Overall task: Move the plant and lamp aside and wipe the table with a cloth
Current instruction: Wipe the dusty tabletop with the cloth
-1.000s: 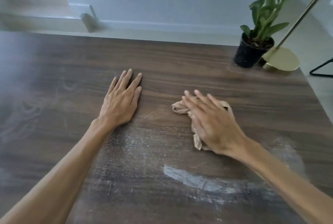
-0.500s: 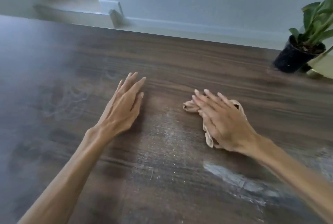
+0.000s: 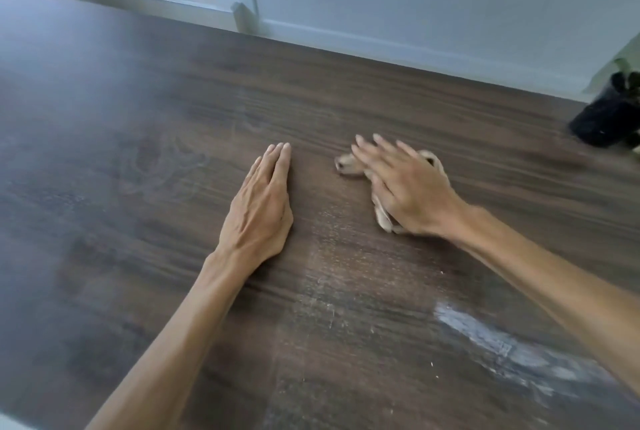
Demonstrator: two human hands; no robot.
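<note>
we look down at a dark wood-grain bench (image 3: 346, 90). our right grip (image 3: 412, 190) lies flat on a crumpled beige cloth (image 3: 348, 165), fingers straight and spread, pressing it down rather than clenching it; the cloth shows past the fingertips and under the heel of the palm. our left grip (image 3: 261, 215) is released, palm down on the bare wood just left of the cloth, fingers straight and together, holding nothing.

far to the right of the right grip, at the frame edge, sits the potted plant (image 3: 609, 118), blurred, in a black pot. the lamp is not in view here.

behind the right grip, toward us, a streak of white dust (image 3: 485, 332) crosses the wood, with fine specks between the two forearms. fainter smears lie left of the left grip.

we judge the wiping step is in hand, with the plant already set aside. the next move likely calls for pressing the cloth down and drawing it back across the dust streak.
</note>
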